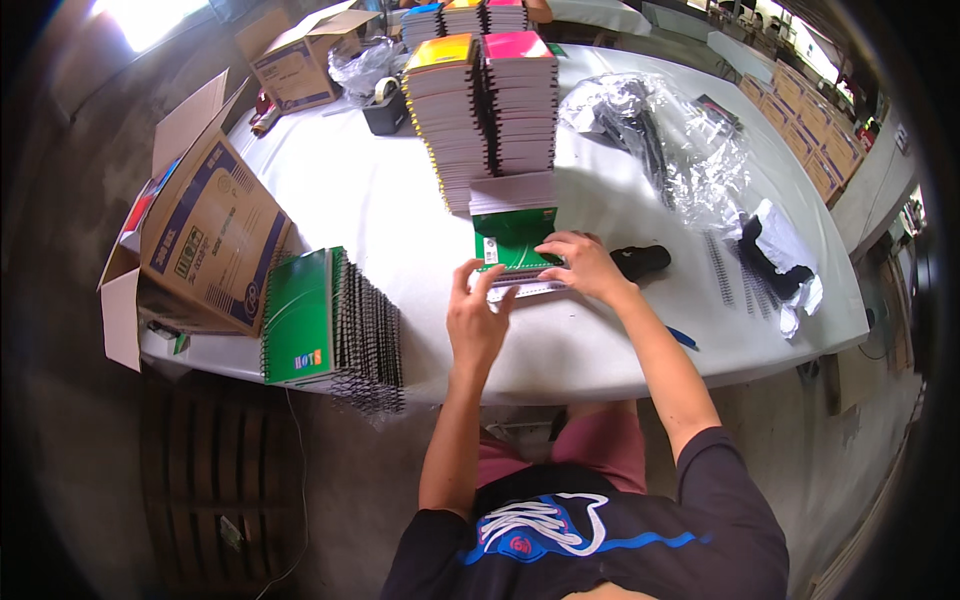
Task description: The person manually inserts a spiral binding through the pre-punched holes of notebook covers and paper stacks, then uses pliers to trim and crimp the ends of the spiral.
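A green-covered notebook (pixel 522 238) lies in front of me on the white-covered table, its bound edge toward me. White sheets show under that edge and behind the cover. My left hand (pixel 478 318) is at the left end of the bound edge, index finger and thumb curled about it. At the right end, my right hand (pixel 585 266) has its fingers bent over the same edge. The binding itself is partly hidden by my fingers. Just behind stand two tall stacks of spiral notebooks, one topped by a yellow cover (pixel 441 52), the other by a pink cover (pixel 517 45).
On my left are a stack of green spiral notebooks (pixel 300 315) and an open cardboard box (pixel 205 235). A black tape dispenser (pixel 385 113) sits farther back. To the right lie clear plastic wrap (pixel 690 140), loose coils (pixel 720 270), a black object (pixel 642 262) and a blue pen (pixel 682 339).
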`<action>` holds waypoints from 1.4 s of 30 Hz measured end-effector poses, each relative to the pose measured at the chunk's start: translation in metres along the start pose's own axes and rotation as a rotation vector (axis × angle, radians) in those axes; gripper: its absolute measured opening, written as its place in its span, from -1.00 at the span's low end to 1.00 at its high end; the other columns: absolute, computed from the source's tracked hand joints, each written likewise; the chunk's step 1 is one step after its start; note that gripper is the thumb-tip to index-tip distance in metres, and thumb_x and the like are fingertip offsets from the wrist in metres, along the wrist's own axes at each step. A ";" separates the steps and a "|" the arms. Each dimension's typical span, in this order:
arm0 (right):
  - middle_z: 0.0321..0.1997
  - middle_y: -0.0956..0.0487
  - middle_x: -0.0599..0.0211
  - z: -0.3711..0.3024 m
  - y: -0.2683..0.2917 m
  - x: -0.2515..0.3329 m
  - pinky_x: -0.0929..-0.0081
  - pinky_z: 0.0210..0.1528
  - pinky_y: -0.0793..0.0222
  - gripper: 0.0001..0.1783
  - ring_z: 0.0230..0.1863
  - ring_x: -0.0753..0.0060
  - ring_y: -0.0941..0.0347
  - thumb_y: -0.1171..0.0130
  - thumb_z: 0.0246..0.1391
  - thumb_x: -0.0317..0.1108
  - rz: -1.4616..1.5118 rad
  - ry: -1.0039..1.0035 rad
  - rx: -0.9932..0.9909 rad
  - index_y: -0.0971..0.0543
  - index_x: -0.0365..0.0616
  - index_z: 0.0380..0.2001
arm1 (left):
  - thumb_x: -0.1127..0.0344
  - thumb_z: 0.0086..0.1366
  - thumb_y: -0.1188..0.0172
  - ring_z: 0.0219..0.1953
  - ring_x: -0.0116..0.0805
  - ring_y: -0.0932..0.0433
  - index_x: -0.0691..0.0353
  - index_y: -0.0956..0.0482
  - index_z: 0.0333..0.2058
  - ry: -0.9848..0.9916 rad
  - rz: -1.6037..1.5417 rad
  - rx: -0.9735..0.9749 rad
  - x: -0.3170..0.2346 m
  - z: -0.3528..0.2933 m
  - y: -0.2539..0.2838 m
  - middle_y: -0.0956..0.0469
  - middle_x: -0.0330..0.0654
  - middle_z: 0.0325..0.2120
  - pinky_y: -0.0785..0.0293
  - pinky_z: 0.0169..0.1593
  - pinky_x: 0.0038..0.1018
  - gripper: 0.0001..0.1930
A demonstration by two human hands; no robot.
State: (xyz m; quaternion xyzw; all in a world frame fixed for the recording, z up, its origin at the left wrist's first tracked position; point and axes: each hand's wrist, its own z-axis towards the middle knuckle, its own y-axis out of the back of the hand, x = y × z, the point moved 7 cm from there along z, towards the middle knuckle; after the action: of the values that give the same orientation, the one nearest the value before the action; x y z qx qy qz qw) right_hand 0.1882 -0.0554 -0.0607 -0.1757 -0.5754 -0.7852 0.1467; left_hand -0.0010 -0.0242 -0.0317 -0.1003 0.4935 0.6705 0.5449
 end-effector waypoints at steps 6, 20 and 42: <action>-0.17 -0.59 0.23 0.010 0.002 -0.010 0.35 -0.02 -0.39 -0.66 -0.11 0.16 -0.48 -0.28 -0.08 -0.15 0.140 0.133 -0.047 -0.66 -0.10 -0.25 | 0.27 0.02 -0.40 -0.11 -0.11 -0.53 0.19 -0.46 0.02 0.254 -0.321 -0.017 0.070 0.012 -0.037 -0.41 0.02 -0.03 -0.54 -0.13 -0.34 -0.45; -0.08 -0.55 0.19 0.049 0.010 -0.012 0.35 -0.09 -0.40 -0.66 -0.14 0.15 -0.51 0.00 0.17 -0.38 0.266 -0.013 0.066 -0.48 0.17 0.02 | 0.19 -0.03 -0.44 -0.17 -0.16 -0.54 0.24 -0.50 -0.14 0.038 -0.031 0.047 0.060 0.029 -0.036 -0.47 -0.08 -0.16 -0.49 -0.19 -0.33 -0.51; -0.15 -0.47 0.21 0.000 -0.027 0.035 0.20 -0.10 -0.46 -0.25 -0.09 0.14 -0.47 -0.25 -0.25 -0.47 -0.361 0.320 0.332 -0.36 0.21 0.13 | 0.15 0.04 -0.35 -0.20 -0.10 -0.45 0.14 -0.47 -0.35 -0.017 0.031 -0.187 0.057 0.086 -0.051 -0.40 -0.09 -0.27 -0.38 -0.19 -0.19 -0.70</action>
State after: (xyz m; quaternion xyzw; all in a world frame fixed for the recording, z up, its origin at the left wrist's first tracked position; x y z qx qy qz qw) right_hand 0.1454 -0.0488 -0.0685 0.0821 -0.6873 -0.7116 0.1202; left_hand 0.0538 0.0743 -0.0559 -0.1373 0.4253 0.7229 0.5269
